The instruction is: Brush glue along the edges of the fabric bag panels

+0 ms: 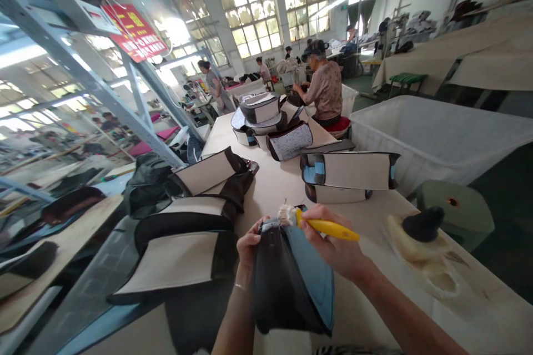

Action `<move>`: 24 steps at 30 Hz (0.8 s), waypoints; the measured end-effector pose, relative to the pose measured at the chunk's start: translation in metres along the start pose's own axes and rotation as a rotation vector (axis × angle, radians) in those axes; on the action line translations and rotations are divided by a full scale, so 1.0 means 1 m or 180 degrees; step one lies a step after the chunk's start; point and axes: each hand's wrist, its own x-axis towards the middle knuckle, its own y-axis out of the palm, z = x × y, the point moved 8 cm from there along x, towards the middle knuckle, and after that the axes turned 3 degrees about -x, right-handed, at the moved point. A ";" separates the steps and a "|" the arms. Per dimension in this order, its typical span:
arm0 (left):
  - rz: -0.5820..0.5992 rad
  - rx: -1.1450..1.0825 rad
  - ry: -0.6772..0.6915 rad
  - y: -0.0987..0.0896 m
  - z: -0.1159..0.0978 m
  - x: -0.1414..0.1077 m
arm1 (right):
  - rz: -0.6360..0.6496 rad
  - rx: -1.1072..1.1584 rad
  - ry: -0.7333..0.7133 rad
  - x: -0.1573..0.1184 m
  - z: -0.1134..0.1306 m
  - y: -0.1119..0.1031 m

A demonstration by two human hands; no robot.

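My right hand (327,241) is closed round the yellow handle of a brush (333,227). The brush's pale, clotted bristles touch the top end of a black leather-like piece with a light blue lining (310,272). That piece stands on end in front of me. My left hand (249,244) grips its upper left edge, with the thumb in view and some fingers hidden behind it. Left of my hands lie several similar black and cream pieces (179,258), overlapping one another.
More such pieces (353,169) lie ahead on the pale table (270,177). A dark cone-shaped object (423,224) sits on a stained patch at right. Beyond the table's right edge stand a green stool (456,211) and a white bin (416,127). A person (325,86) sits farther off.
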 end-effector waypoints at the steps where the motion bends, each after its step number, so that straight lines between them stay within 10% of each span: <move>1: -0.0054 0.0001 0.0041 -0.002 0.000 -0.001 | -0.0027 -0.0069 -0.0031 0.000 0.000 0.000; 24: -0.0043 -0.0038 0.0137 -0.002 0.000 -0.004 | -0.0326 0.0164 0.0507 -0.015 -0.016 -0.004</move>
